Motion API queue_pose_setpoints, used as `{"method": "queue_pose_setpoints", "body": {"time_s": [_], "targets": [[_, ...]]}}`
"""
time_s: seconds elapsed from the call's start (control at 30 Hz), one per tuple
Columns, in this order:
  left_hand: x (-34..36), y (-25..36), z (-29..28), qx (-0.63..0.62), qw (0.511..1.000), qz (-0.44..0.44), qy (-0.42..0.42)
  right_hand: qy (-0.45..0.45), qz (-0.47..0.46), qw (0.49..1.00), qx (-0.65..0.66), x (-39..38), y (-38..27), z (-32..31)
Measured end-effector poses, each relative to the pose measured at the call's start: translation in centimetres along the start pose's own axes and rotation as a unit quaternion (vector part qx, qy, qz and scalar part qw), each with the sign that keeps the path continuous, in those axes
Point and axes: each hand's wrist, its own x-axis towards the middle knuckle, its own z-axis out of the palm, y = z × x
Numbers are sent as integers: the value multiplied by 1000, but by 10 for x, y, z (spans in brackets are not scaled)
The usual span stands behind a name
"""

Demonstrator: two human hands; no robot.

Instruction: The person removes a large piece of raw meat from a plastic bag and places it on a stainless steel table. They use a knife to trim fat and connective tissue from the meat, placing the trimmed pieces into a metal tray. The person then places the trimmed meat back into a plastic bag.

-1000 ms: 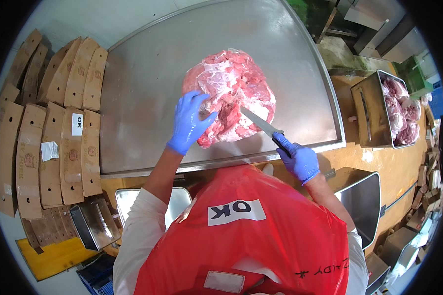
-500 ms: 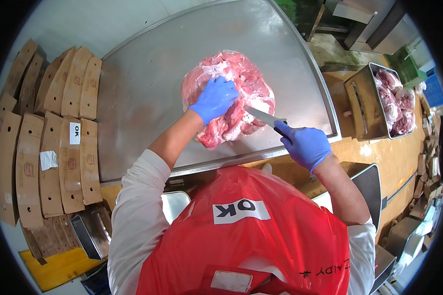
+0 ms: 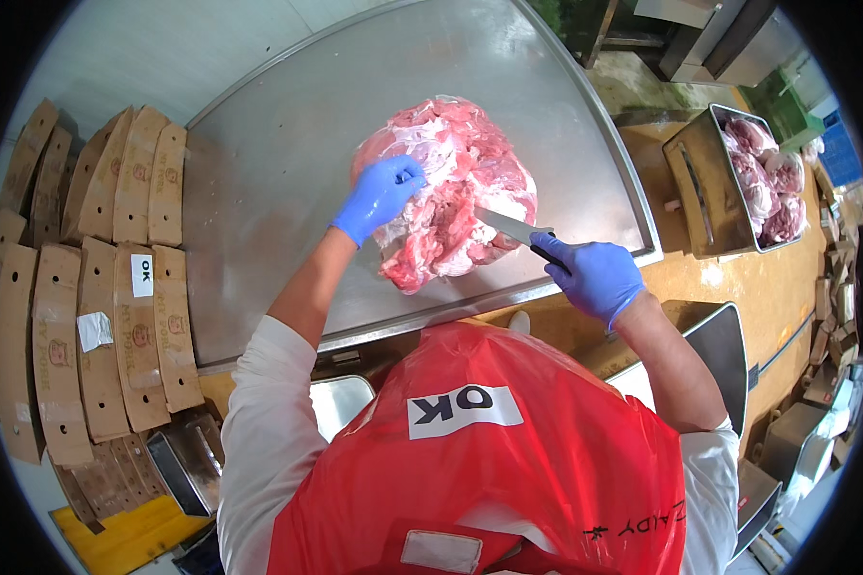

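A large boneless cut of raw meat (image 3: pixel 451 144), pink with white fat, lies opened out on the steel table (image 3: pixel 268 201). My left hand (image 3: pixel 379 198), in a blue glove, is at the meat's left side, its fingers curled together on the pale surface layer. In my blue-gloved right hand (image 3: pixel 599 278) is a knife (image 3: pixel 508 226) with a dark handle, held at the meat's right side. The blade points left, and its tip rests at the flesh beside a white fatty patch. How deep the tip sits cannot be told.
Flattened cardboard boxes (image 3: pixel 96 335) stand stacked along the left. A metal bin (image 3: pixel 690 182) full of meat pieces is on the floor beyond the table's right edge. Another metal bin (image 3: pixel 729 355) stands close by my right forearm. Green and blue crates sit at the far right.
My left hand has drawn back leftward from the middle of the meat to its left side, fingers more curled. The knife and my right hand have barely moved. The view has shifted slightly.
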Motion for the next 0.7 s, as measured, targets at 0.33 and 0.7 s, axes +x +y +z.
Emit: {"method": "queue_pose_setpoints", "body": {"time_s": [0.33,0.7], "targets": [[-37,29,37,260,943,185,100,-20,-7,1000,-14,13,-15,-1],[-20,31,65,197,975,-75,69,-10,6,1000,-2,11,-23,10]]}}
